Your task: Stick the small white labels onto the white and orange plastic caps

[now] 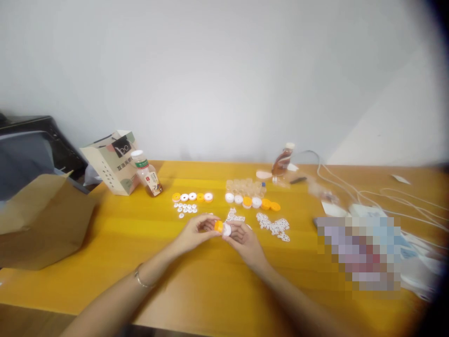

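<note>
Two hands [194, 232] [247, 244], two round pieces [219, 227] [227, 230]

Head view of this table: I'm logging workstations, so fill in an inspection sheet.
Surface: yellow-brown wooden table.
Job's things: orange round plastic piece, white round plastic piece, held side by side; orange and white round pieces in rows beyond.
Clutter: cream printed paper bag, brown paper bag, pale-capped bottle of brown liquid.
Grips: left hand on the orange piece, right hand on the white.
Cables: white cables, right side.
Surroundings: pale wall behind.
</note>
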The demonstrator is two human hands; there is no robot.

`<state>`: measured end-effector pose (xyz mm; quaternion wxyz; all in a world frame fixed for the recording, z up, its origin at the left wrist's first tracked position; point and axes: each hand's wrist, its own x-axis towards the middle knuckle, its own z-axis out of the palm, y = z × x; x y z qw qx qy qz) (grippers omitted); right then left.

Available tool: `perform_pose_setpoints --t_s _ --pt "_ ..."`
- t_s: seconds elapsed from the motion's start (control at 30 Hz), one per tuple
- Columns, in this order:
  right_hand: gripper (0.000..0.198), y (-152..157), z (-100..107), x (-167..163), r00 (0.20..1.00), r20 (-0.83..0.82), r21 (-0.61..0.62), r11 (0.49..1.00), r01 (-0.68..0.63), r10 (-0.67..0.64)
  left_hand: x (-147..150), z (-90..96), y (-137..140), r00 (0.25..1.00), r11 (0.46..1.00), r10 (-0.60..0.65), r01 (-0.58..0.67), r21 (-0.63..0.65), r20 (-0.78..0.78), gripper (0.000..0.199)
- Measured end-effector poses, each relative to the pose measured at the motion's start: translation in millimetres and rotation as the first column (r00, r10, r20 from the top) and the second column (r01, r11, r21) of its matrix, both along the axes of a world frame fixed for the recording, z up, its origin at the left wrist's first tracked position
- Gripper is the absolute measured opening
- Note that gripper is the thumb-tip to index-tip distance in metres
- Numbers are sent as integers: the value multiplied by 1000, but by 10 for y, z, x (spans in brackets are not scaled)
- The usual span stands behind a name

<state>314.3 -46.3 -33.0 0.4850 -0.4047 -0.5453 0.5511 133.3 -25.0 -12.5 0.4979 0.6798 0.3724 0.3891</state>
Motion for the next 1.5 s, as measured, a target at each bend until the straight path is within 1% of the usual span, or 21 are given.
perform_pose_setpoints --t_s 0.1,0.27,0.57,0.73,0.83,0.97,1.1,1.3,1.4,1.5 --pt "32 -6 -19 2 1000 8 18 1000 -21 21 35 18 -51 994 992 40 -27 126 -97 38" --pt "30 -10 -43 3 999 27 30 999 -36 35 41 10 -83 981 973 82 -41 226 -177 38" --pt "29 -18 -35 1 998 65 16 1000 -16 15 49 20 -105 971 948 120 -50 315 -209 38" --pt "28 -18 -36 3 998 66 32 999 0 -2 54 40 -131 954 931 138 -33 362 -267 38" --pt "29 -21 -43 5 997 71 39 999 -18 16 67 49 -152 939 919 151 -18 394 -310 36" --pt "30 -27 -50 8 997 69 43 999 -32 29 84 39 -163 929 912 160 -11 410 -333 34" --pt "31 -32 -45 7 999 45 43 999 -22 20 88 20 -155 929 913 179 -34 407 -325 36" --pt "28 -70 14 -1 1000 -8 -28 999 -22 22 89 1 -155 939 925 160 -35 378 -304 34" --pt "28 -88 33 -3 1000 -10 -50 999 -3 3 86 -1 -158 937 924 150 -19 381 -316 33" --pt "27 -91 26 -2 1000 -4 -56 998 4 -4 71 14 -153 931 919 121 27 394 -345 32"
